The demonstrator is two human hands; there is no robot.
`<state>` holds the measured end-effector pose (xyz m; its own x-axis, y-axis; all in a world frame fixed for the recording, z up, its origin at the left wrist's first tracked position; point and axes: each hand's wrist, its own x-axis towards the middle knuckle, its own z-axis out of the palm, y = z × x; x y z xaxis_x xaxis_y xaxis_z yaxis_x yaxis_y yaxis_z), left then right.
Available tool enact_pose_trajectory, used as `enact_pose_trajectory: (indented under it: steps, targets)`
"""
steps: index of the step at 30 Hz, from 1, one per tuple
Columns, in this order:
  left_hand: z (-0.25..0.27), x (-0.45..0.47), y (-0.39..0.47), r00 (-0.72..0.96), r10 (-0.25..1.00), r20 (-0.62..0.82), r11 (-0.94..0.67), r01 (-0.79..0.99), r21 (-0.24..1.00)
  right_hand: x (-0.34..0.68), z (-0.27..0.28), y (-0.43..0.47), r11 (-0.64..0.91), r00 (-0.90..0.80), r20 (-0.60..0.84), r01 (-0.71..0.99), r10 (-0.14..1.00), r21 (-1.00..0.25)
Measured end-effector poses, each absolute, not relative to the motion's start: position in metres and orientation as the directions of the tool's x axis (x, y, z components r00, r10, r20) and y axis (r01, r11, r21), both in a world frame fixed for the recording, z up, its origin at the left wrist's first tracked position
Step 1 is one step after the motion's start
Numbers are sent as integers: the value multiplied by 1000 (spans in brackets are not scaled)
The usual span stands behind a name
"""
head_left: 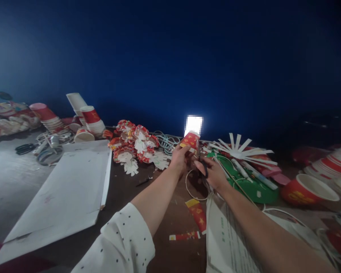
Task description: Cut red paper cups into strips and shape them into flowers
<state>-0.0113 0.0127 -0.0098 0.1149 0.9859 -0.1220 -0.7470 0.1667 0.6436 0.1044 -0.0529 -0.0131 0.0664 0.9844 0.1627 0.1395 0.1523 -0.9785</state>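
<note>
My left hand (179, 158) grips a red paper cup (192, 139) patterned in yellow, holding it up over the brown table. In my right hand (214, 173) is a pair of dark-handled scissors (204, 165), fingers wrapped round the handles. Its blades meet the right side of the cup; whether they are cutting into it I cannot tell. Below my hands lie two cut pieces, a wider red strip (198, 217) with a yellow end and a narrow red strip (184, 236). A pale cord loop (197, 185) curves beneath the scissors.
Left are a white board (65, 189), stacked paper cups (92, 121) and red-and-white paper crafts (139, 142). On the right, a white cut-paper fan (241, 149) and pens (241, 169) lie over a green sheet (255, 191), beside a red paper bowl (309, 189). A bright lamp (194, 123) stands behind the cup.
</note>
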Motion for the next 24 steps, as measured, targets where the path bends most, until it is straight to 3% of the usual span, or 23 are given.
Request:
enact_pose_trajectory:
  steps: [11, 24]
  targets:
    - [-11, -12, 19, 137, 984, -113, 177, -811, 557, 105, -13, -54, 98, 43, 110, 222, 993, -970]
    - [-18, -16, 28, 86, 991, -104, 131, -794, 593, 111, -21, -51, 90, -67, 72, 309, 995, -947]
